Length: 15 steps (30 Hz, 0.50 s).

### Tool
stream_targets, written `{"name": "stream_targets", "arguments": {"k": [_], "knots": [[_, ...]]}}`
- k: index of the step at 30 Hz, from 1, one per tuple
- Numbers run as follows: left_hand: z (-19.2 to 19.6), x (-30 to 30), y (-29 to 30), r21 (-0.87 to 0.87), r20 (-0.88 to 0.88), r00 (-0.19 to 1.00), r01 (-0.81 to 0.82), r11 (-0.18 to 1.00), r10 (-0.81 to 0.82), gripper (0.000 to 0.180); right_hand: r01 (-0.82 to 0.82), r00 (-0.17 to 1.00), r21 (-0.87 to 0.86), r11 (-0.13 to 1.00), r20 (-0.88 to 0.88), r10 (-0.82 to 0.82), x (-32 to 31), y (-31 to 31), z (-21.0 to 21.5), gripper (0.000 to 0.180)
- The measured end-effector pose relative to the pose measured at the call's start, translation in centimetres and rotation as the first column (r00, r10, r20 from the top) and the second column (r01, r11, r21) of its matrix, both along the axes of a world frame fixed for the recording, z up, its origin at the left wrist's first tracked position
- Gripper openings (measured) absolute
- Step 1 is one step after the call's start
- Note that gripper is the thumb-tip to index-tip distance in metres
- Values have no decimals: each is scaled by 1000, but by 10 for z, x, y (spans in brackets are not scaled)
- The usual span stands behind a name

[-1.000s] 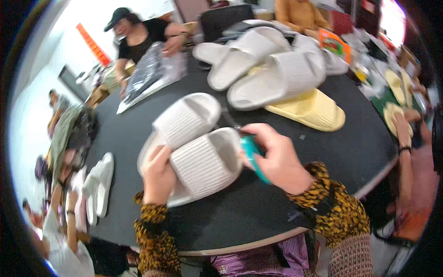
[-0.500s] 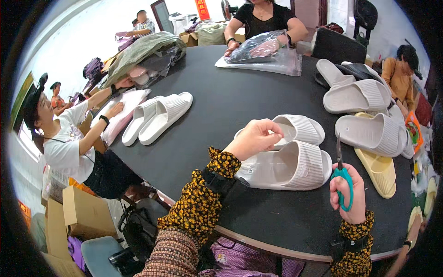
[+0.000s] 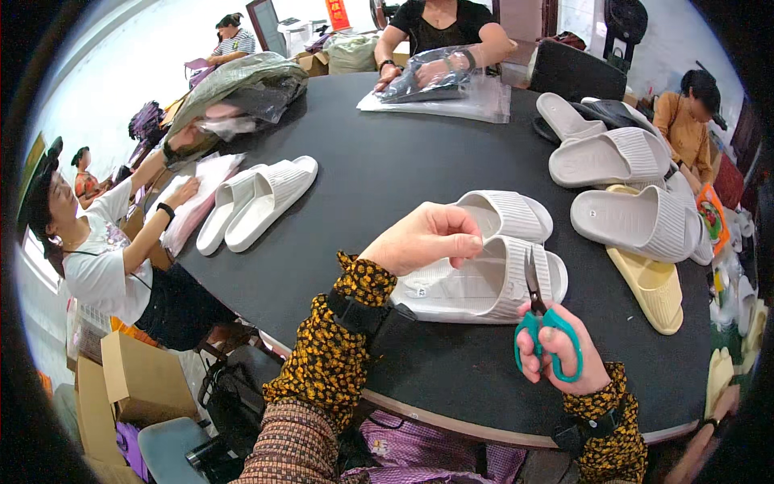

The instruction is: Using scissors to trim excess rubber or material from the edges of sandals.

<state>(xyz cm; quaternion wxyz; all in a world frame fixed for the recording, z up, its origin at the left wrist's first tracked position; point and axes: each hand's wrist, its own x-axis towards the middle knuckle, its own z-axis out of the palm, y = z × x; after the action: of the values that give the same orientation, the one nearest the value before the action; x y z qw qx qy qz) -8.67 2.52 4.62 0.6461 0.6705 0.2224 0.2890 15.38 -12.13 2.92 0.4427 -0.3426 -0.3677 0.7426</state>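
Where the right hand [image 3: 587, 367] closes its fingers: scissors [image 3: 538, 305], teal-handled, gripped, blades pointing away. Left hand [image 3: 423, 238]: fingers curled, thumb near forefinger; cannot tell whether they pinch anything. Beneath left fingers: pale grey slippers [image 3: 504, 278], one pair, on black bench [image 3: 363, 153]. Right of fingers: yellow slipper [image 3: 651, 298]. Beyond, leftward: second pale pair [image 3: 270, 206].

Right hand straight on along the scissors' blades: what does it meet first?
The scissors in the right hand would probably meet the ribbed strap of the nearest grey slipper, though depth is unclear.
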Motion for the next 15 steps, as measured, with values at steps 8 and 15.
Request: {"name": "stream_targets", "arguments": {"k": [8,15], "knots": [[-5,11,-4,-14,33,999,-34,999,34,15,-36,998,-3,999,60,36,-3,-3,3,39],[-31,21,17,501,-195,830,-375,780,523,13,-14,997,34,999,77,11,8,-2,1,36]]}}
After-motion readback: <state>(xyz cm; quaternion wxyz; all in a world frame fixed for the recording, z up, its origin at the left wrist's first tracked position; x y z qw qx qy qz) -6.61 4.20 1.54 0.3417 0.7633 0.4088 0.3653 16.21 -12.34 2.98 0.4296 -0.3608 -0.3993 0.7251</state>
